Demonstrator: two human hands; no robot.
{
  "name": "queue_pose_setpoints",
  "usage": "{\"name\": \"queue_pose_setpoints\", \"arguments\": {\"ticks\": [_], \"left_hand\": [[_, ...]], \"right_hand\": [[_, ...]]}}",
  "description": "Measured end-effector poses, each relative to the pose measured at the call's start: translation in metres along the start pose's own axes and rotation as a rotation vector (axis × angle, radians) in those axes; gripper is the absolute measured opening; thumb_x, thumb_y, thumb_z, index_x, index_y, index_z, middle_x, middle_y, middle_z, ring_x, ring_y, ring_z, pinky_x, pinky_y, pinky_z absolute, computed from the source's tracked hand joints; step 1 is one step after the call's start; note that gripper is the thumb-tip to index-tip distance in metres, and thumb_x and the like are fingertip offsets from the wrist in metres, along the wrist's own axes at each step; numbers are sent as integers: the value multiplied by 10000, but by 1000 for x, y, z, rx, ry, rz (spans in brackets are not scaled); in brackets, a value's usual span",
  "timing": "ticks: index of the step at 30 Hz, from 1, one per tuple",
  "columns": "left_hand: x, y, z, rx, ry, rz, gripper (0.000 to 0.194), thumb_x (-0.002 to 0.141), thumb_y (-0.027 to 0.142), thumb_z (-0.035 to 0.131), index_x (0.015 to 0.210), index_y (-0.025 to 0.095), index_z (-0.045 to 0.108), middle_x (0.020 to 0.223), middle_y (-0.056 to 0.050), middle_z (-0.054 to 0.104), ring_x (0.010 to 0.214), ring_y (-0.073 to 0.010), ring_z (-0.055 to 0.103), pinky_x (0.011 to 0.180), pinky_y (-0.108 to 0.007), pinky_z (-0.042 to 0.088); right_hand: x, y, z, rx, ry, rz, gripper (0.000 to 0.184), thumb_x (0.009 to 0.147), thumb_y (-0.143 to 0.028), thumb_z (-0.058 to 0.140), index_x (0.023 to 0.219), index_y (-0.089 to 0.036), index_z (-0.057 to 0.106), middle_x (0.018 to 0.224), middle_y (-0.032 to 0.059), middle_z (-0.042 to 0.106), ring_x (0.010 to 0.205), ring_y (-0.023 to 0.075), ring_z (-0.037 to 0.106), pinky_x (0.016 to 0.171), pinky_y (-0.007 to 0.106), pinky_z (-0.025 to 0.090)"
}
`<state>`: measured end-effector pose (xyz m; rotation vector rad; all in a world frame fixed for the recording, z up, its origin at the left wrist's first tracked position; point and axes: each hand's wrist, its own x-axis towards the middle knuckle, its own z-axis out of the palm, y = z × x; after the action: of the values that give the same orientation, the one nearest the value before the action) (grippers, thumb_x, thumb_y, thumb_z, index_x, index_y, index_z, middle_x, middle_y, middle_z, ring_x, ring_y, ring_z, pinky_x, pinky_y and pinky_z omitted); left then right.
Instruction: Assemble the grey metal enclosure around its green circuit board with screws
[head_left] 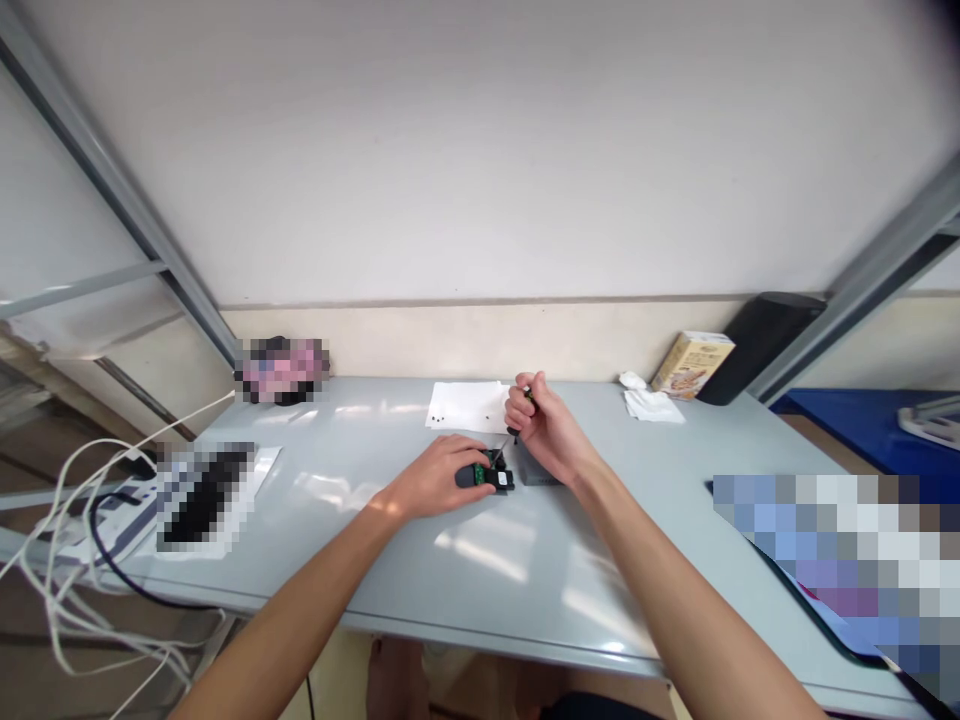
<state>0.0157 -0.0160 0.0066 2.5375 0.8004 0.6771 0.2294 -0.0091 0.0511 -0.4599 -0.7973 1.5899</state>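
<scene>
My left hand rests on the table with its fingers and thumb closed around what looks like an opened computer mouse. Its shell is dark grey and rounded, with a green circuit board and black parts exposed. In my right hand, curled into a fist, is a screwdriver with a black and yellow-green handle. The thin shaft slants down to the left, its tip at the mouse; exact contact is too small to tell. Behind the hands, a white sheet of paper carries several tiny dark pieces, perhaps screws.
A grey box sits partly under my right wrist. At the back right stand crumpled tissues, a yellow carton and a black cylinder. White cables tangle at the left edge. Blurred items lie on both sides.
</scene>
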Motion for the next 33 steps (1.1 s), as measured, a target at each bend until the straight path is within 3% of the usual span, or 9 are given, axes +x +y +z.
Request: {"name": "queue_pose_setpoints", "arguments": {"ticks": [3,6,10,13,15,18,23,28,33], "left_hand": [[0,0,0,4,2,-3,229,940,414,733,1084,237,724,1283,-81,704,1195,-262,657,1084,-446,485],[0,-1,2,5,8,1,227,938,407,737,1092,241,725,1298,-78,702,1208,-265,654,1092,-458,484],[-1,-3,3,16,20,1,224,933,400,745,1096,248,724,1309,-72,698,1211,-267,653,1095,-480,489],[0,-4,3,21,23,7,235,931,410,746,1101,250,724,1304,-76,698,1216,-268,650,1101,-480,489],[0,-4,2,23,12,0,235,938,417,736,1105,252,725,1300,-75,699,1212,-266,651,1094,-472,495],[1,-4,2,28,-8,-19,235,942,418,729,1106,250,729,1306,-74,697,1208,-266,651,1091,-467,499],[0,-7,3,35,-1,-26,260,935,436,735,1116,248,736,1327,-84,690,1238,-278,638,1113,-473,488],[1,-5,1,24,-14,-17,248,942,423,729,1120,251,738,1338,-85,685,1245,-285,637,1105,-497,490],[1,-5,1,10,-1,6,252,946,433,721,1111,244,739,1331,-90,688,1230,-278,649,1106,-495,489]], "right_hand": [[1,-1,-1,48,-9,35,305,854,-505,788,932,-228,688,666,-43,444,594,109,431,588,244,440],[0,-1,-3,37,-15,35,273,792,-414,857,851,-210,686,766,-11,563,723,121,554,694,255,494],[-3,-1,-2,-9,25,25,392,672,-410,949,762,-217,620,985,32,692,925,181,665,808,297,531],[-2,0,-2,-31,22,22,451,682,-429,946,733,-228,545,848,-3,656,748,145,639,684,278,504],[-1,0,-3,-43,-1,14,484,739,-466,906,699,-228,487,651,-60,482,537,90,473,549,248,413],[2,0,-5,-33,-2,-1,426,828,-550,806,743,-234,533,615,-80,334,483,84,317,500,248,343],[4,-1,-6,40,-16,49,280,854,-469,719,987,-225,685,760,-11,536,662,144,512,668,301,466],[1,1,-2,-26,46,-11,166,793,-349,782,816,-227,672,884,6,629,816,162,594,781,306,488],[-5,-3,3,-69,7,27,348,711,-316,887,762,-230,554,986,9,689,928,187,663,831,313,504]]}}
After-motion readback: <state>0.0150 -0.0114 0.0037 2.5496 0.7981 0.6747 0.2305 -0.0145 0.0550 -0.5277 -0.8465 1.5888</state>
